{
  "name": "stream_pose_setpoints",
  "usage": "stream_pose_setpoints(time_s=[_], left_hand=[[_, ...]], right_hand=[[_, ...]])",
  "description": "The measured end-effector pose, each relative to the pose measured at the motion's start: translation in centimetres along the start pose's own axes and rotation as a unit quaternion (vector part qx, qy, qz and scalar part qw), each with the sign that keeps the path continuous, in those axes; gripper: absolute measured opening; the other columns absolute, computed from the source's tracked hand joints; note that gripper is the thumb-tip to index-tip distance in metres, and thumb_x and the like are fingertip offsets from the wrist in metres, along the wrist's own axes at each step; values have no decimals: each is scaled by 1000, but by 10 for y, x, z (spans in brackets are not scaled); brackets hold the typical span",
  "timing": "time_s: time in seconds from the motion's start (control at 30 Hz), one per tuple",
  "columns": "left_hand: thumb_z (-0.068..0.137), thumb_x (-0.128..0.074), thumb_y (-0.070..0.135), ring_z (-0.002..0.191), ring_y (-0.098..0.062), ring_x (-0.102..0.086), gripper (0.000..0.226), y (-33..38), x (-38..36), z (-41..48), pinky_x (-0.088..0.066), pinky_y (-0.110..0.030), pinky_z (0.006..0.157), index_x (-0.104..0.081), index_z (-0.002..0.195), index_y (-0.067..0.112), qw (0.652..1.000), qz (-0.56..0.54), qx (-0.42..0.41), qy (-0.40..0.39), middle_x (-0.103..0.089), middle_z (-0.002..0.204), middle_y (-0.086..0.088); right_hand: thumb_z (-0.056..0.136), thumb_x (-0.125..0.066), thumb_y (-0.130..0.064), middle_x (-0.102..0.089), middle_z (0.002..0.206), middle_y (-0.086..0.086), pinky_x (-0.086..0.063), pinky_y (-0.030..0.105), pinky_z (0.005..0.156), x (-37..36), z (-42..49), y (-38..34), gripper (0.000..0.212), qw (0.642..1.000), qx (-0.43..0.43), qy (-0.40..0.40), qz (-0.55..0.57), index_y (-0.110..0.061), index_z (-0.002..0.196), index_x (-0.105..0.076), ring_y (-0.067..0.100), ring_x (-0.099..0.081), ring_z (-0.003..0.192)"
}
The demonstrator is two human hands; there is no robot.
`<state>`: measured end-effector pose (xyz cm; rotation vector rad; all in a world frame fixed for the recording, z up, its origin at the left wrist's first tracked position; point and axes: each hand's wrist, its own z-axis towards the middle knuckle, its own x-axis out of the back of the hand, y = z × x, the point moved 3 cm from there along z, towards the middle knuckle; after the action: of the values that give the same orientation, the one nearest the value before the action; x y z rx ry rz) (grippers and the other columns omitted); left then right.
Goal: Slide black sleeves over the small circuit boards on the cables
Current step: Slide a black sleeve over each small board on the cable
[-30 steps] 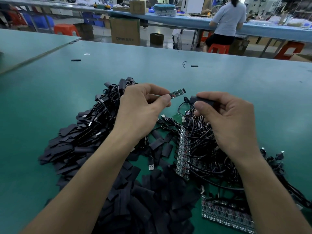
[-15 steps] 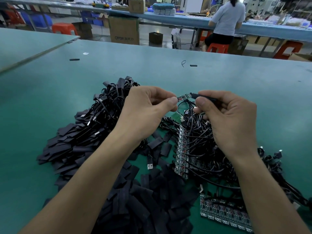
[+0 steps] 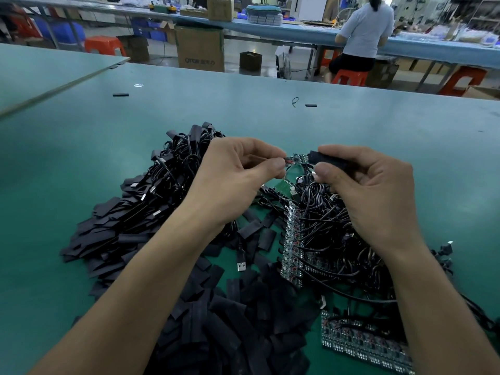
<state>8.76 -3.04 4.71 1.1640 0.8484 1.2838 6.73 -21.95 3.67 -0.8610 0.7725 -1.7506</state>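
On the green table top (image 3: 405, 136), items as seen:

- One small green circuit board (image 3: 296, 159) on a black cable is held above the heaps. It is pinched at its wired end by thumb and forefinger of the left hand (image 3: 238, 182).
- One flat black sleeve (image 3: 328, 158) is clamped between thumb and fingers of the right hand (image 3: 378, 196). Its open mouth is set at the board's free end, and most of the board is bare.
- Two stray pieces are noted farther off: left black tube (image 3: 120, 95) and right black tube (image 3: 311, 105).
- One silver USB plug (image 3: 241, 265) is seen between the heaps.
- One heap of loose black sleeves (image 3: 216, 334), too many to be counted.
- One tangle of black cables (image 3: 324, 231), too many to be counted.
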Motion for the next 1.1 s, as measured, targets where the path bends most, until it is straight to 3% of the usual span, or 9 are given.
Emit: stream_pose_setpoints(time_s=[0.33, 0.57, 0.67, 0.83, 0.97, 1.1], left_hand=[[88, -73, 6, 74, -2, -72, 15, -1, 0, 1, -48, -7, 66, -75, 87, 21, 1000, 6, 0, -9, -77, 77, 4], [89, -72, 4, 74, -3, -72, 15, -1, -3, 1, -49, -8, 68, -74, 86, 19, 1000, -1, 2, -26, -77, 79, 1], [88, -72, 4, 74, -5, -72, 15, -1, -6, 0, -51, -10, 71, -74, 84, 18, 999, 2, -3, -45, -77, 77, 1], [87, -76, 10, 71, -6, -72, 9, -5, -4, 0, -48, -11, 62, -72, 88, 18, 999, -1, 18, -46, -77, 74, 0], [82, -82, 22, 61, -14, -68, 12, -9, -1, 0, -50, -25, 61, -71, 82, 17, 998, 64, -2, -4, -74, 69, -3], [80, -84, 26, 55, -11, -65, 15, -7, 1, 0, -48, -22, 58, -72, 77, 18, 997, 72, -22, 16, -71, 64, -3]], right_hand=[[78, -78, -24, -77, 94, -11, -54, 17, 78, 6, 1, -2, 25, 996, -5, -87, 25, -41, 96, -78, 6, -71, 81], [76, -78, -27, -77, 92, -13, -54, 16, 79, 5, 0, -5, 21, 995, -5, -99, 8, -38, 94, -77, 4, -72, 84], [79, -80, -24, -77, 90, -13, -55, 17, 77, -1, -2, -6, 22, 995, 7, -99, -16, -37, 96, -76, 4, -71, 79], [82, -78, -11, -77, 85, -5, -56, 19, 73, -5, -3, -7, 25, 996, 7, -91, 15, -32, 97, -76, 9, -71, 72], [84, -75, -3, -77, 80, -4, -55, 18, 65, -8, -4, -3, 24, 996, -11, -77, 31, -25, 95, -75, 12, -72, 68], [85, -74, -1, -76, 75, 2, -55, 18, 63, -8, -2, -2, 22, 997, -23, -51, 45, -22, 93, -75, 12, -70, 62]])
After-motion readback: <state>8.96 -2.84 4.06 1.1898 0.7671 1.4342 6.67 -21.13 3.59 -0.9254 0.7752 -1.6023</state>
